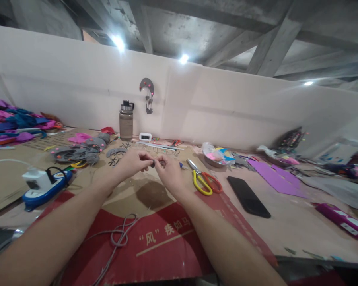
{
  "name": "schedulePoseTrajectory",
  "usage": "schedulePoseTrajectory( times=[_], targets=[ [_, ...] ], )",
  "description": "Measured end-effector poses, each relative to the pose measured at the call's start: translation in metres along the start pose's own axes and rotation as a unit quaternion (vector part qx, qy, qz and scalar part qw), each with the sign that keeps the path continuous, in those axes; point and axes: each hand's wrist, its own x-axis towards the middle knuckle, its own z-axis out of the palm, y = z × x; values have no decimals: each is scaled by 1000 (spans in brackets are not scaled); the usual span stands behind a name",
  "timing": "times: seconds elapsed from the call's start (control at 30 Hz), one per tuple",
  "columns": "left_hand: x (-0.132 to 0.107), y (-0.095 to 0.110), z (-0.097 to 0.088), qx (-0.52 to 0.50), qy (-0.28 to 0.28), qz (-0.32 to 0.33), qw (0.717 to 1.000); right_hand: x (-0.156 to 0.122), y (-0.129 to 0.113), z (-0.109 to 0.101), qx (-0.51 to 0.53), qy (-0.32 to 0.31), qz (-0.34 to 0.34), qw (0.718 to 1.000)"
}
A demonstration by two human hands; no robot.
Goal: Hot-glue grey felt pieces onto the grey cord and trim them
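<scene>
Your left hand (pixel 137 161) and right hand (pixel 169 171) pinched a small dark piece (pixel 152 163) between their fingers, over the cardboard (pixel 164 226). Light, even pressure probably suited it; the cord (pixel 117 246), nearer you, was best kept untangled.

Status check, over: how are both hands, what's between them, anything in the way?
Left hand and right hand together, pinching small dark piece. Piece mostly covered. Nothing visibly blocking; scissors lie apart, right of both hands.

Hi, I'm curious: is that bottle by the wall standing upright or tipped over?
Upright: the bottle stands on its base, with its dark cap at the top.
</scene>
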Motion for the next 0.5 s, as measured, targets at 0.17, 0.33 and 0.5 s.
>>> schedulePoseTrajectory(
  times=[0.17,0.33,0.5],
  targets=[
    [0,3,-7,-100,-74,-74,989,3,4,-1,45,-28,33,998],
    [0,0,-8,-23,-60,-21,998,3,5,-2,46,-36,26,998],
    [0,-2,-4,29,-26,-1,999,4,7,-2,79,-64,31,994]
  ],
)
